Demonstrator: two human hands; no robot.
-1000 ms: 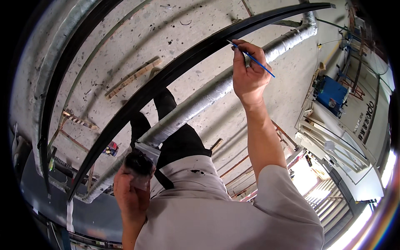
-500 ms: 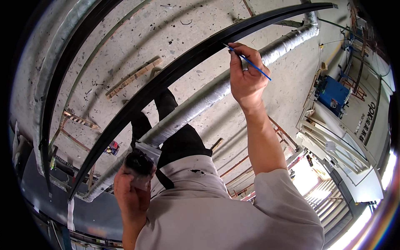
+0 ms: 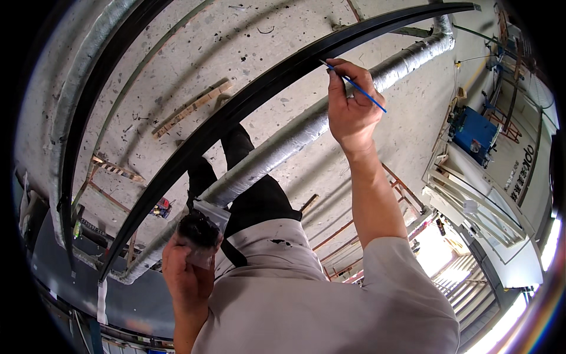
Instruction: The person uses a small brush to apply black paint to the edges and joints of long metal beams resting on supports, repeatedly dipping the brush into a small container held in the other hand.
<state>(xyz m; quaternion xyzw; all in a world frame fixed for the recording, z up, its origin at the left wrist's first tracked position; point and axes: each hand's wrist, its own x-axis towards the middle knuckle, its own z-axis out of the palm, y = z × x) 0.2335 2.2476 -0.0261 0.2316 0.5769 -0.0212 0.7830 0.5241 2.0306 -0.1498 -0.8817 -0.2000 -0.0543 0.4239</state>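
Between the fingers of my right hand [image 3: 355,106] is a thin blue-handled paintbrush [image 3: 370,98]. Its tip meets, or comes very close to, the near edge of a long black bar [image 3: 259,97]; actual contact is too small to make out. Low on the left, my left hand [image 3: 186,265] is wrapped round a small translucent cup [image 3: 202,257] with black paint [image 3: 200,229] in it. A grey wrapped pipe [image 3: 277,147] runs between me and the black bar, below my right hand.
Another dark bar [image 3: 75,135] and a wrapped pipe [image 3: 62,112] stand at the far left. A wooden strip [image 3: 191,108] lies on the speckled floor [image 3: 283,41]. A blue machine [image 3: 473,134] and white frames [image 3: 471,203] are at the right.
The view has shifted very slightly. My right hand and the brush remain almost at the same place along the black bar, and the left hand keeps its hold on the cup.
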